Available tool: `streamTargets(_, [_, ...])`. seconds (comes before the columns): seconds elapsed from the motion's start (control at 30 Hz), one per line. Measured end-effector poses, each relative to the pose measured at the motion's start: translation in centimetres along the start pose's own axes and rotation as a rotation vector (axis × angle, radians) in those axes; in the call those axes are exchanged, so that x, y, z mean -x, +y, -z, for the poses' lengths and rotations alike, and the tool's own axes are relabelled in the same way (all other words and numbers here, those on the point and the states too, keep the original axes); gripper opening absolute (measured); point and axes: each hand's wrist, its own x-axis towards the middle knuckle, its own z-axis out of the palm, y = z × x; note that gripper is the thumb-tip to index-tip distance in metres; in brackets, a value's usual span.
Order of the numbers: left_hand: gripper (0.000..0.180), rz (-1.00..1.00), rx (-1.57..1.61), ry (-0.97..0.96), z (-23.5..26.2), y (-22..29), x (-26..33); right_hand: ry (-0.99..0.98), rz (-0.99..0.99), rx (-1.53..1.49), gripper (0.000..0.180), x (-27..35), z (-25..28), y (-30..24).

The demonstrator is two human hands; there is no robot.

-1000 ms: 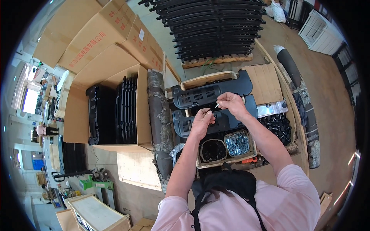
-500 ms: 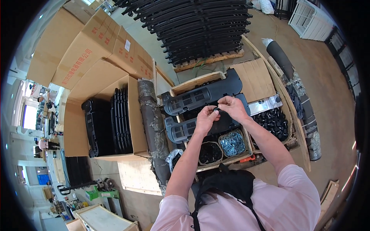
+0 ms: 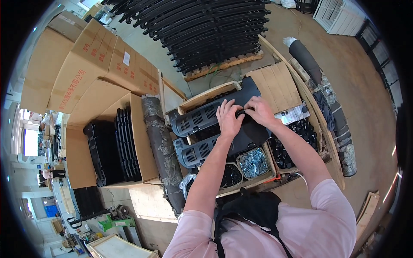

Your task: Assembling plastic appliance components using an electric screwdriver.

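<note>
Two dark grey plastic panels with slotted vents lie side by side across a wooden bin: a far panel (image 3: 202, 114) and a near panel (image 3: 198, 151). My left hand (image 3: 230, 120) is over the far panel's near edge, its thumb and forefinger closed at a small black part (image 3: 241, 112) while its other fingers rest on the panel. From the right, my right hand (image 3: 260, 113) pinches the same part at that edge. Fingers cover most of the part, so its exact kind is hidden.
Nearer me are trays of silver screws (image 3: 254, 163) and small black pieces (image 3: 231, 175). Black knobs (image 3: 303, 136) fill a compartment at right, by a cardboard sheet (image 3: 275, 88). A wrapped roller (image 3: 160, 133) and an open carton (image 3: 76, 159) of black panels stand left.
Both hands have lowered the small black part from above the panels to the far panel's near edge. My left fingers have spread onto that panel. The whole view has shifted slightly.
</note>
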Motion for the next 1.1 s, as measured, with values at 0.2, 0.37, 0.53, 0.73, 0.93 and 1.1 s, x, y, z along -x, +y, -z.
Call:
streamTargets(0.2, [0.034,0.013,-0.026,-0.042,-2.0,-0.2,-1.0,0.015,-0.003,0.073,0.008,-0.2,-0.9,2.2])
streamTargets(0.37, [0.035,0.000,-0.052,-0.016,-1.9,-0.5,-1.0,-0.012,-0.017,0.045,0.008,-0.7,-0.7,1.9])
streamTargets(0.53, [0.050,-0.017,-0.076,-0.050,-1.5,-0.1,-0.9,-0.006,-0.020,0.024,0.011,-0.5,-0.7,2.2])
streamTargets(0.73, [0.065,-0.058,-0.020,-0.075,-0.7,-1.0,-0.6,0.001,-0.078,0.054,0.012,-0.4,-1.0,1.6])
streamTargets(0.93, [0.035,0.138,0.282,0.251,6.0,-3.5,4.0,0.108,-0.127,-0.173,0.009,1.9,0.4,-1.8])
streamTargets(1.1, [0.017,0.455,0.652,0.363,10.2,-6.0,14.6,-0.141,0.137,-0.206,0.007,9.3,1.4,-8.7])
